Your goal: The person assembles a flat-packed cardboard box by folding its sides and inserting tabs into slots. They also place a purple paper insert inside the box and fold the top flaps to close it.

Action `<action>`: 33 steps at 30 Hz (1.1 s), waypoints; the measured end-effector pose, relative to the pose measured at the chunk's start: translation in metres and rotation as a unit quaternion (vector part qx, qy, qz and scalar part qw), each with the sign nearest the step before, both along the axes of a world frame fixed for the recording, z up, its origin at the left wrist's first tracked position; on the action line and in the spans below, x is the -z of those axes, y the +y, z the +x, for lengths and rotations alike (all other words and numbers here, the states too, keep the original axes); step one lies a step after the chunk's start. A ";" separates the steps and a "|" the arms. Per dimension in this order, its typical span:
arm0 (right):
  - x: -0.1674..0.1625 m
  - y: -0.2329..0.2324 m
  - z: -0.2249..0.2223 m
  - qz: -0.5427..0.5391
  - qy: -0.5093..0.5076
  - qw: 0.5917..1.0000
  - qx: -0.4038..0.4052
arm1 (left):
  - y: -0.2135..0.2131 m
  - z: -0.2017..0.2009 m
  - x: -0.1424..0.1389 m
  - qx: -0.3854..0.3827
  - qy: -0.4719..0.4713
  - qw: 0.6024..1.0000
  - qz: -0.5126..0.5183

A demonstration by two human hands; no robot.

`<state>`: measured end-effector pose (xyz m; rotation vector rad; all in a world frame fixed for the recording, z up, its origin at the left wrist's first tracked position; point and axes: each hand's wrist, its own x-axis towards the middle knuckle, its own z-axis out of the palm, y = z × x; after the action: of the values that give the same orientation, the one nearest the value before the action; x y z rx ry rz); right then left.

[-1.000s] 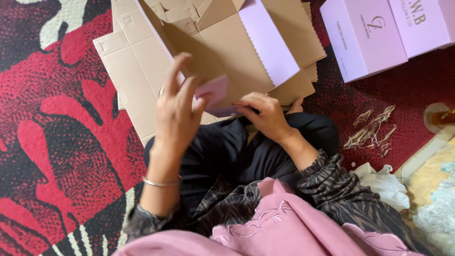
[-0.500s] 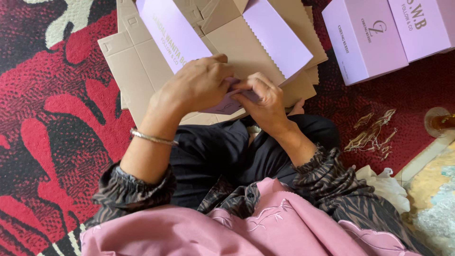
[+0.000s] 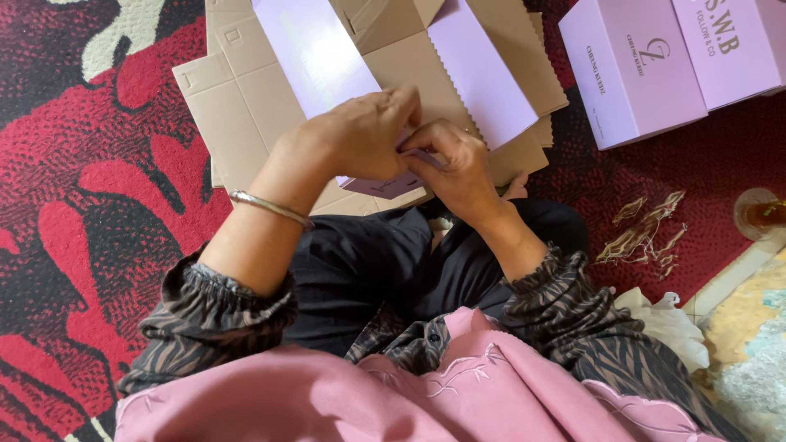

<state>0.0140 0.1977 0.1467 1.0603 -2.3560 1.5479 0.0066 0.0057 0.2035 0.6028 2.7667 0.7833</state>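
A flat cardboard box blank (image 3: 426, 74), brown inside and lilac outside, lies on a stack of like blanks in front of my lap. Two lilac flaps stand up from it. My left hand (image 3: 360, 135) and my right hand (image 3: 454, 160) meet over its near edge, both pinching a small lilac flap (image 3: 385, 184) that is folded up. My fingertips touch each other there. A thin metal bangle sits on my left wrist.
Two closed lilac boxes (image 3: 647, 57) stand on the red and black patterned carpet (image 3: 90, 188) at the upper right. A pile of thin string scraps (image 3: 647, 233) lies to the right of my knee. A glass with brown liquid (image 3: 757, 214) stands at the right edge.
My left hand came down from an open, raised pose and closed on the flap beside the right hand. A second lilac panel folded up at the left of the blank.
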 end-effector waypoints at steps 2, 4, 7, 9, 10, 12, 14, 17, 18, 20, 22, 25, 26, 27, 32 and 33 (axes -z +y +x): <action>-0.001 -0.001 0.001 0.007 0.007 1.000 0.004 | 0.004 0.003 0.001 0.004 0.037 0.998 -0.056; -0.002 -0.003 0.002 0.010 0.015 1.000 0.021 | 0.007 0.005 0.001 -0.002 0.048 0.990 -0.130; -0.003 -0.007 0.001 0.037 0.025 0.998 0.042 | 0.006 -0.001 -0.001 0.016 -0.032 0.987 -0.159; -0.003 -0.009 -0.006 -0.047 -0.049 0.997 0.031 | 0.003 -0.008 -0.004 -0.016 -0.095 0.984 -0.147; -0.003 -0.009 -0.010 -0.089 -0.087 0.992 0.024 | 0.001 -0.012 -0.005 -0.032 -0.127 0.981 -0.141; -0.005 -0.002 -0.022 0.004 -0.043 0.998 -0.039 | -0.010 -0.015 -0.008 0.026 -0.063 0.993 -0.100; -0.003 0.001 -0.028 0.032 -0.063 0.996 -0.063 | -0.022 -0.025 -0.013 0.080 -0.009 0.993 -0.090; -0.001 0.002 -0.032 0.011 -0.158 0.987 -0.040 | -0.033 -0.033 -0.018 0.103 0.017 0.990 -0.096; -0.003 0.003 -0.033 0.022 -0.165 0.986 -0.028 | -0.037 -0.031 -0.019 0.082 0.007 0.993 -0.083; -0.008 0.001 -0.039 0.053 -0.149 0.987 -0.015 | -0.040 -0.030 -0.023 0.064 0.013 0.995 -0.074; -0.016 -0.002 -0.043 0.096 -0.109 0.989 -0.014 | -0.039 -0.030 -0.026 0.074 0.043 0.993 -0.076; -0.030 -0.005 -0.048 0.077 -0.046 0.994 -0.065 | -0.045 -0.025 -0.027 0.036 -0.011 0.993 -0.114; -0.034 -0.006 -0.048 0.087 -0.063 0.993 -0.057 | -0.046 -0.023 -0.025 0.029 0.003 0.995 -0.100; -0.037 -0.006 -0.048 0.098 -0.082 0.991 -0.048 | -0.046 -0.021 -0.020 0.023 0.018 0.996 -0.085; -0.036 -0.008 -0.046 0.085 0.055 0.994 -0.035 | -0.047 0.010 0.035 -0.066 0.156 0.985 0.009; -0.031 -0.007 -0.044 0.117 0.132 0.984 0.002 | -0.045 0.016 0.050 -0.089 0.174 0.981 0.013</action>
<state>-0.0304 0.1905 0.1778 1.2211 -2.3880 1.0669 0.0228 -0.0397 0.1532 0.5476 3.1723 0.8209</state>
